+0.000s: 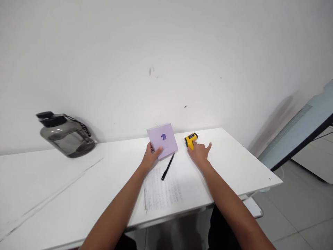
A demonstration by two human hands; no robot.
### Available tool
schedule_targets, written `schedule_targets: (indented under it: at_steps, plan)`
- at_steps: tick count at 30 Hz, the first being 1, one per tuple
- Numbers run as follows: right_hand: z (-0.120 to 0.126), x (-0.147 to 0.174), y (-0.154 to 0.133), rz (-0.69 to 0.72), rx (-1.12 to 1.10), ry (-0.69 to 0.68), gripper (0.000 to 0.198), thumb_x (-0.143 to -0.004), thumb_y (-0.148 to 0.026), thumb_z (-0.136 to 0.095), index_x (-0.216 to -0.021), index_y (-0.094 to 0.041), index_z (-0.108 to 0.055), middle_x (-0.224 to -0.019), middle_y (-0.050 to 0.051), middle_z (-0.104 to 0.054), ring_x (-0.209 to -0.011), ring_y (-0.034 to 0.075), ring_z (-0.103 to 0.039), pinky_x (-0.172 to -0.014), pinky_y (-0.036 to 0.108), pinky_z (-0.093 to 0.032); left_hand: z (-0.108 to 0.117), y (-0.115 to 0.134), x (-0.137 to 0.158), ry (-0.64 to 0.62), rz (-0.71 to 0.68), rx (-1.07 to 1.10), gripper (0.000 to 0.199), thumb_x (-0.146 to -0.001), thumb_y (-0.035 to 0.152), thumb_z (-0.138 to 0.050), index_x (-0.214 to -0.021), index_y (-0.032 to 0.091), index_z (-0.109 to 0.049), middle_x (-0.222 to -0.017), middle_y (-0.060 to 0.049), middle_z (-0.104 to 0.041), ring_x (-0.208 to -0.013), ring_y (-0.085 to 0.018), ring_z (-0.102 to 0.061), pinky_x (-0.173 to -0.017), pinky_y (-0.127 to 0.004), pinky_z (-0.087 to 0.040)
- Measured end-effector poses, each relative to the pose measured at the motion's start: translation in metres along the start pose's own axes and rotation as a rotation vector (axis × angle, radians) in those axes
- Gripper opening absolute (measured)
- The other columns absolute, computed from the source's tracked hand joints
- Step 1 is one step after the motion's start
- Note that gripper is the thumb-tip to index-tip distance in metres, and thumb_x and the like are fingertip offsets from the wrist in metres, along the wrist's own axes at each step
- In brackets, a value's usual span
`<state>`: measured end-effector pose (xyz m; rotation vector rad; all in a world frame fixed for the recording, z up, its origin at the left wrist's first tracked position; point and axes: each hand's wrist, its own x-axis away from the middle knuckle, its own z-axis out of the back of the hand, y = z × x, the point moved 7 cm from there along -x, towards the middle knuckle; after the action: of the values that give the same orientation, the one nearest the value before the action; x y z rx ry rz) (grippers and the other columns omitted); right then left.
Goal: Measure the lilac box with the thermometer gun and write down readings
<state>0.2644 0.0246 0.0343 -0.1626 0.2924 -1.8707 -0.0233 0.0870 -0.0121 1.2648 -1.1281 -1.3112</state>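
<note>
My left hand point(152, 155) holds a flat, square purple box point(168, 140) by its lower left corner, the thumb across the front. A dark horse-head mark shows on the box's face, which is tilted up toward me. At the right, my right hand point(200, 153) has its thumb and index finger around the handle of a yellow and black gun-shaped device point(191, 139), which looks like an infrared thermometer. One finger of that hand sticks out to the side. Between my arms, a black pen point(168, 166) lies over the top of a sheet of paper point(162, 192) covered in writing.
A large grey see-through water bottle point(66, 137) with a black lid and strap stands at the left, near the wall. The white table point(111, 184) ends at the right, where a pale blue panel point(299, 125) leans beyond its edge.
</note>
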Motion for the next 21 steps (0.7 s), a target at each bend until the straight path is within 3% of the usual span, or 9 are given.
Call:
schedule_targets:
  at_steps: [4, 7, 9, 11, 14, 17, 21]
  plan:
    - [-0.005, 0.001, 0.001, 0.002, -0.018, 0.041, 0.06, -0.119, -0.033, -0.048, -0.175, -0.017, -0.062, -0.169, 0.027, -0.071, -0.178, 0.046, -0.038, -0.14, 0.082, -0.009, 0.0, 0.0, 0.0, 0.005, -0.001, -0.018, 0.112, -0.073, 0.08, -0.098, -0.159, 0.023, -0.054, -0.159, -0.024, -0.073, -0.148, -0.044, -0.07, -0.121, -0.058, -0.06]
    - [0.0, -0.001, 0.002, 0.038, -0.017, 0.166, 0.054, -0.116, -0.033, -0.055, -0.165, -0.017, -0.073, -0.18, 0.028, -0.06, -0.174, 0.05, -0.041, -0.137, 0.082, -0.023, 0.0, -0.001, 0.0, 0.008, 0.005, -0.028, 0.107, -0.076, 0.076, -0.098, -0.16, 0.024, -0.054, -0.16, -0.023, -0.072, -0.148, -0.043, -0.07, -0.121, -0.058, -0.061]
    - [0.007, 0.001, -0.005, 0.163, -0.056, 0.271, 0.043, -0.114, -0.028, -0.057, -0.147, -0.018, -0.083, -0.165, 0.026, -0.072, -0.16, 0.046, -0.058, -0.133, 0.072, -0.037, 0.0, -0.001, 0.0, 0.004, 0.01, -0.034, 0.108, -0.077, 0.075, -0.097, -0.161, 0.024, -0.053, -0.162, -0.023, -0.072, -0.148, -0.042, -0.07, -0.122, -0.057, -0.061]
    - [0.011, 0.009, -0.02, 0.396, -0.121, 0.311, 0.034, -0.114, -0.025, -0.058, -0.125, -0.019, -0.09, -0.134, 0.022, -0.087, -0.132, 0.037, -0.075, -0.119, 0.054, -0.05, 0.0, -0.001, 0.001, 0.001, 0.009, -0.046, 0.11, -0.077, 0.078, -0.096, -0.162, 0.023, -0.052, -0.162, -0.024, -0.071, -0.148, -0.042, -0.071, -0.122, -0.057, -0.061]
    - [0.003, 0.031, -0.045, 0.714, -0.164, 0.178, 0.03, -0.115, -0.027, -0.063, -0.11, -0.021, -0.092, -0.094, 0.013, -0.088, -0.093, 0.028, -0.078, -0.088, 0.036, -0.05, -0.001, 0.001, 0.002, -0.013, -0.008, -0.052, 0.107, -0.078, 0.08, -0.093, -0.159, 0.023, -0.053, -0.161, -0.023, -0.073, -0.146, -0.041, -0.073, -0.122, -0.056, -0.062]
    - [-0.01, 0.047, -0.055, 0.757, -0.073, 0.035, 0.033, -0.116, -0.024, -0.061, -0.128, -0.024, -0.092, -0.095, 0.012, -0.09, -0.083, 0.026, -0.077, -0.074, 0.034, -0.042, -0.003, 0.002, 0.003, -0.031, -0.015, -0.033, 0.102, -0.08, 0.079, -0.094, -0.156, 0.023, -0.055, -0.159, -0.024, -0.074, -0.144, -0.041, -0.075, -0.12, -0.056, -0.064]
    - [-0.025, 0.053, -0.059, 0.743, 0.028, -0.062, 0.05, -0.11, -0.011, -0.064, -0.153, -0.03, -0.082, -0.098, 0.01, -0.09, -0.083, 0.025, -0.079, -0.071, 0.033, -0.04, -0.001, -0.002, 0.001, -0.003, 0.004, -0.037, 0.105, -0.08, 0.075, -0.096, -0.159, 0.023, -0.053, -0.161, -0.024, -0.072, -0.148, -0.041, -0.074, -0.121, -0.055, -0.064]
